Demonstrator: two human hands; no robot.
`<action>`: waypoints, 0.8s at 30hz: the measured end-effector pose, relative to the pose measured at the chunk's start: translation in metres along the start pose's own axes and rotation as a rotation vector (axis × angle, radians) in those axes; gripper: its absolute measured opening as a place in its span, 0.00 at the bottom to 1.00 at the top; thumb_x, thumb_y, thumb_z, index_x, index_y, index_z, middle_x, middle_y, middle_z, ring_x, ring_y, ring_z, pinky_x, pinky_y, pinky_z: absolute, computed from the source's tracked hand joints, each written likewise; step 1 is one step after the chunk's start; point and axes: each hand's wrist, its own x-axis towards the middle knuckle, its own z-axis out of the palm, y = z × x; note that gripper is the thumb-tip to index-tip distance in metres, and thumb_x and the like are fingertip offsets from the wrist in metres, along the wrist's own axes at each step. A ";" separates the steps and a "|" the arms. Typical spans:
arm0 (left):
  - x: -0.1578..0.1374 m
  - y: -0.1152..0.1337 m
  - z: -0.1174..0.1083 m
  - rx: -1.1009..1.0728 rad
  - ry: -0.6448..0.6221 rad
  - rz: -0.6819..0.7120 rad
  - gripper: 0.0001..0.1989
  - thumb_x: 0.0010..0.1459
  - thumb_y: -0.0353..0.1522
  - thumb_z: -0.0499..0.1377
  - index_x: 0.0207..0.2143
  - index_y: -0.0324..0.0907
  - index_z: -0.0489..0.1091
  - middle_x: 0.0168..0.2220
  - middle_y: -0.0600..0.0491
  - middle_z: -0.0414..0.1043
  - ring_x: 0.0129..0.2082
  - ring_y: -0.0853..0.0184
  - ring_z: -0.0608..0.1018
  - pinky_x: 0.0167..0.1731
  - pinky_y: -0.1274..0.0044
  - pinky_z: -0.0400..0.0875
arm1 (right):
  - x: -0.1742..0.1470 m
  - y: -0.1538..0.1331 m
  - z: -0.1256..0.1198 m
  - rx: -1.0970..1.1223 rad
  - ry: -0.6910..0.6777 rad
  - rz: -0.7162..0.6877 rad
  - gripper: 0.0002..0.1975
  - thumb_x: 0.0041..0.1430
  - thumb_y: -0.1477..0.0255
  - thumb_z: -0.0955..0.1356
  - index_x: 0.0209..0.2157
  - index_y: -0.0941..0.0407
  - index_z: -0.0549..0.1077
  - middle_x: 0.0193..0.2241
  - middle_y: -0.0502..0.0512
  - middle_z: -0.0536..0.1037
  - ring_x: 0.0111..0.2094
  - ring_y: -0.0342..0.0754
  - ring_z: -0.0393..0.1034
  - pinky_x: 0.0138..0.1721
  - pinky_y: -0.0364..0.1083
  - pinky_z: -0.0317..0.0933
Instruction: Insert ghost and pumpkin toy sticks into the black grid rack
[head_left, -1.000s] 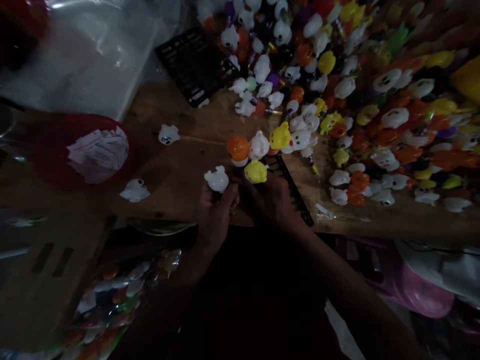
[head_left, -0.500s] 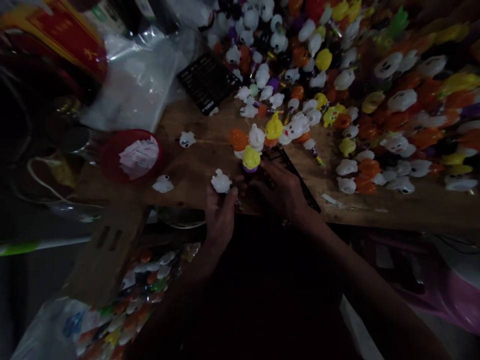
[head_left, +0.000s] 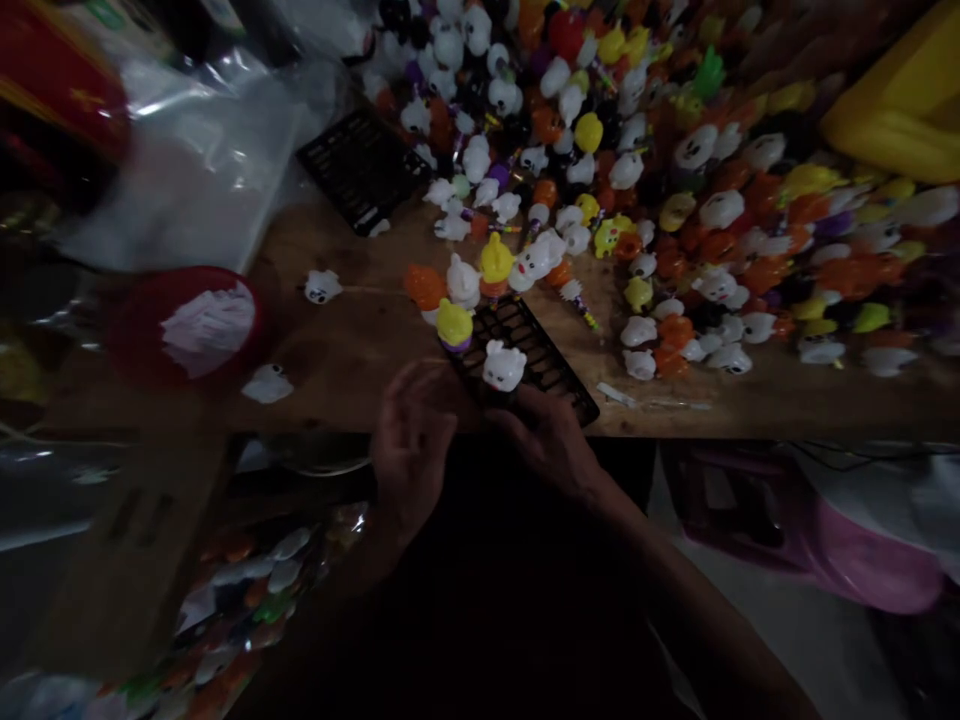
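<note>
My right hand (head_left: 551,435) pinches a small white animal-head toy (head_left: 504,366) by its dark lower part, with the face towards me. It is over the near side of a black slotted tray (head_left: 559,365). To its left, my left hand (head_left: 412,450) is half curled, with thumb and fingers apart and nothing visible in it. A yellow-topped toy (head_left: 454,324) with a purple base stands at the tray's left corner. Behind it, along the tray's far edge, are an orange toy (head_left: 426,287), a white one (head_left: 463,282), a yellow one (head_left: 496,260) and a larger white one (head_left: 538,257).
A big heap of colourful toys (head_left: 697,240) covers the back and right of the wooden table (head_left: 337,350). On the left are a red bowl (head_left: 259,325) of paper slips, two loose white toy pieces and clear plastic bags (head_left: 202,160). Another black tray (head_left: 356,170) lies behind.
The white toy has passed from my left hand to my right, turned face towards me, and now is over the tray. My left hand has let go and opened. The view has shifted right.
</note>
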 end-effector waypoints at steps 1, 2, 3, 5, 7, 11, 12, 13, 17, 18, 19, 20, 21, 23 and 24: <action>0.003 -0.004 -0.002 0.080 0.013 0.005 0.24 0.60 0.41 0.66 0.56 0.46 0.68 0.55 0.47 0.75 0.56 0.61 0.77 0.59 0.68 0.70 | 0.001 0.000 -0.006 0.004 0.013 0.040 0.09 0.65 0.67 0.68 0.33 0.57 0.76 0.31 0.51 0.79 0.33 0.46 0.72 0.35 0.43 0.64; 0.008 -0.008 -0.003 0.174 0.024 -0.007 0.21 0.61 0.40 0.64 0.55 0.45 0.69 0.53 0.47 0.76 0.54 0.62 0.77 0.58 0.68 0.70 | 0.003 0.001 -0.011 0.011 0.027 0.068 0.09 0.64 0.67 0.68 0.33 0.57 0.76 0.30 0.51 0.79 0.32 0.45 0.72 0.34 0.42 0.63; 0.013 -0.012 -0.003 0.271 0.022 -0.029 0.20 0.61 0.40 0.64 0.53 0.44 0.71 0.51 0.47 0.77 0.52 0.62 0.78 0.56 0.68 0.71 | 0.005 0.001 -0.015 0.019 0.038 0.084 0.09 0.64 0.67 0.69 0.33 0.58 0.77 0.30 0.50 0.79 0.31 0.45 0.72 0.33 0.42 0.63; 0.026 -0.016 -0.001 0.430 -0.024 -0.066 0.19 0.59 0.39 0.65 0.51 0.44 0.72 0.46 0.48 0.78 0.47 0.61 0.79 0.51 0.68 0.74 | 0.010 0.002 -0.019 0.019 0.056 0.077 0.09 0.63 0.67 0.69 0.35 0.57 0.78 0.30 0.51 0.80 0.32 0.46 0.73 0.33 0.42 0.63; 0.038 -0.018 0.001 0.533 -0.087 -0.049 0.17 0.57 0.39 0.65 0.47 0.44 0.74 0.42 0.49 0.79 0.42 0.60 0.79 0.47 0.68 0.75 | 0.017 0.006 -0.022 -0.033 0.111 0.043 0.07 0.62 0.68 0.70 0.36 0.57 0.78 0.30 0.51 0.80 0.32 0.47 0.74 0.33 0.43 0.64; 0.055 -0.023 0.004 0.663 -0.117 0.074 0.14 0.56 0.43 0.66 0.40 0.44 0.76 0.42 0.47 0.79 0.45 0.55 0.79 0.52 0.64 0.72 | 0.034 0.017 -0.022 -0.097 0.283 -0.026 0.05 0.60 0.69 0.71 0.34 0.57 0.79 0.30 0.52 0.81 0.30 0.48 0.74 0.32 0.44 0.65; 0.058 -0.025 0.005 0.688 -0.106 0.090 0.15 0.56 0.44 0.65 0.40 0.44 0.76 0.42 0.47 0.79 0.46 0.54 0.79 0.52 0.63 0.72 | 0.040 0.020 -0.021 -0.088 0.303 -0.042 0.05 0.60 0.69 0.71 0.35 0.56 0.79 0.31 0.53 0.81 0.31 0.48 0.74 0.33 0.45 0.66; 0.060 -0.027 0.006 0.703 -0.101 0.094 0.15 0.57 0.44 0.65 0.40 0.44 0.77 0.42 0.46 0.79 0.46 0.54 0.79 0.52 0.63 0.72 | 0.045 0.022 -0.018 -0.075 0.313 -0.058 0.06 0.60 0.69 0.70 0.35 0.56 0.79 0.32 0.53 0.82 0.31 0.48 0.74 0.34 0.45 0.67; 0.065 -0.032 0.009 0.690 -0.130 0.086 0.12 0.60 0.41 0.62 0.40 0.44 0.78 0.42 0.46 0.80 0.44 0.54 0.79 0.50 0.62 0.73 | 0.064 0.027 -0.008 -0.038 0.300 -0.052 0.10 0.63 0.65 0.69 0.36 0.56 0.80 0.33 0.53 0.82 0.33 0.48 0.75 0.36 0.45 0.68; 0.065 -0.032 0.010 0.686 -0.136 0.081 0.12 0.60 0.41 0.62 0.41 0.44 0.79 0.43 0.46 0.80 0.44 0.54 0.79 0.50 0.62 0.73 | 0.066 0.028 -0.007 -0.036 0.289 -0.053 0.10 0.64 0.65 0.69 0.36 0.56 0.80 0.33 0.52 0.82 0.33 0.48 0.75 0.36 0.44 0.68; 0.066 -0.032 0.010 0.683 -0.138 0.080 0.13 0.60 0.41 0.62 0.41 0.44 0.79 0.44 0.46 0.80 0.45 0.53 0.79 0.51 0.62 0.73 | 0.067 0.028 -0.006 -0.039 0.276 -0.059 0.11 0.64 0.64 0.69 0.35 0.56 0.80 0.32 0.52 0.81 0.33 0.48 0.75 0.36 0.44 0.68; 0.066 -0.032 0.010 0.678 -0.138 0.081 0.13 0.60 0.41 0.62 0.41 0.44 0.79 0.44 0.46 0.80 0.45 0.53 0.79 0.51 0.61 0.72 | 0.068 0.029 -0.006 -0.048 0.265 -0.067 0.11 0.64 0.64 0.69 0.35 0.56 0.80 0.32 0.52 0.81 0.33 0.47 0.75 0.36 0.44 0.67; 0.067 -0.032 0.009 0.669 -0.140 0.081 0.12 0.60 0.41 0.63 0.41 0.45 0.79 0.44 0.46 0.80 0.46 0.53 0.79 0.51 0.62 0.72 | 0.068 0.030 -0.006 -0.063 0.258 -0.078 0.11 0.64 0.64 0.69 0.34 0.56 0.80 0.31 0.52 0.81 0.32 0.47 0.74 0.35 0.44 0.66; 0.067 -0.033 0.008 0.646 -0.145 0.081 0.11 0.58 0.40 0.64 0.40 0.46 0.80 0.43 0.47 0.80 0.45 0.54 0.79 0.52 0.62 0.72 | 0.067 0.032 -0.006 -0.107 0.260 -0.095 0.11 0.64 0.64 0.70 0.33 0.56 0.79 0.31 0.53 0.81 0.32 0.47 0.73 0.34 0.44 0.65; 0.068 -0.033 0.007 0.633 -0.151 0.083 0.10 0.58 0.39 0.65 0.39 0.46 0.80 0.42 0.48 0.80 0.44 0.54 0.79 0.52 0.62 0.72 | 0.066 0.033 -0.005 -0.139 0.265 -0.102 0.11 0.64 0.65 0.70 0.32 0.56 0.79 0.30 0.53 0.80 0.31 0.47 0.73 0.34 0.44 0.65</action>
